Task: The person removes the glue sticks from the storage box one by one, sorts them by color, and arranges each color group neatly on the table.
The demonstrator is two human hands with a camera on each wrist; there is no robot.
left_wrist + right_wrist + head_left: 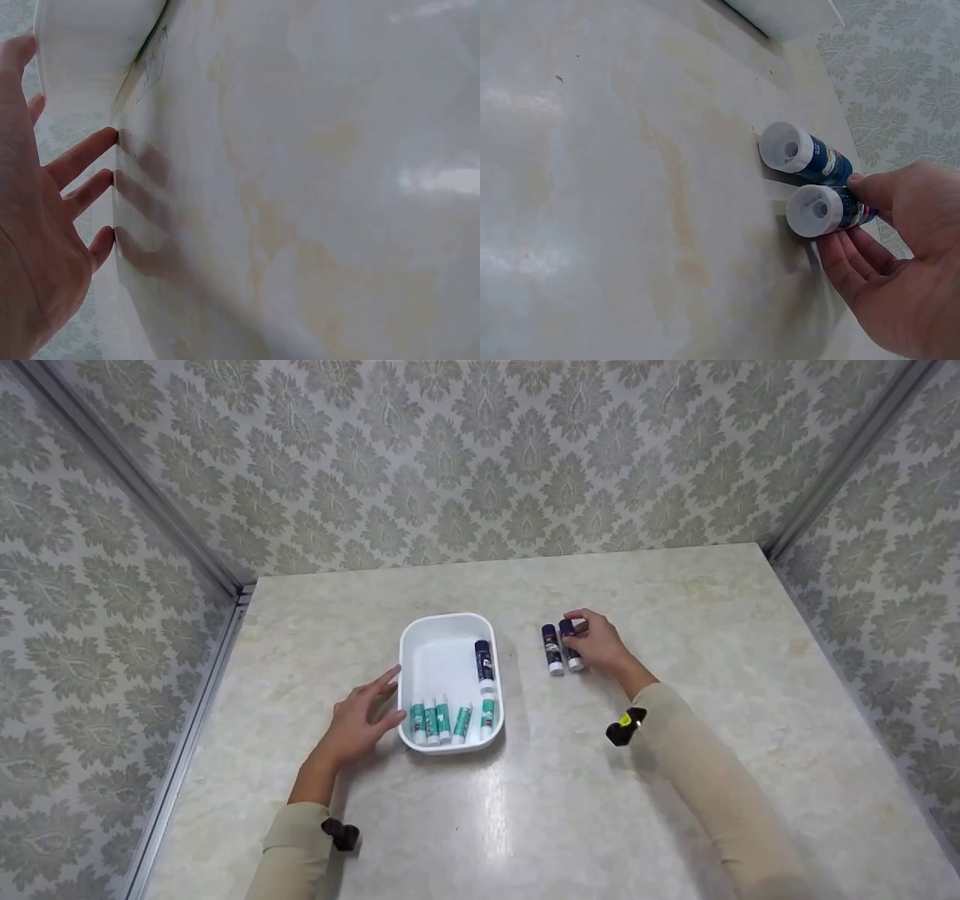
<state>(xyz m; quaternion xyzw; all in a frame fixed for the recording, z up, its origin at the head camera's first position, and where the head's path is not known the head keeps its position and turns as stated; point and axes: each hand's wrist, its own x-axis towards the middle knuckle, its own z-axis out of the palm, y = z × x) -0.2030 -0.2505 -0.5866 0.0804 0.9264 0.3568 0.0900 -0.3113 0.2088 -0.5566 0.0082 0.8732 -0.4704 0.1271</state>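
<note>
head: left hand point(358, 720) flat on surface point(675, 607), fingers straight, touching tray point(442, 631) w/ glue sticks. right hand point(596, 643) pinches blue stick point(571, 644), 2nd stick point(552, 649) just beside.
left wrist: fingertips point(105, 137) press surface by tray point(90, 52).
right wrist: thumb & fingers curl round stick point(826, 209); other stick point(801, 152) touching it.

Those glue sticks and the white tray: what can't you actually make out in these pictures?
- Labels on the teal glue sticks in the white tray: too small in the head view.
- The near blue stick: right hand covers its far end in the right wrist view.
- Tray contents: left wrist view shows only the outer wall beside the left hand.
- The right hand's grip: fingers hide it in the head view.
</note>
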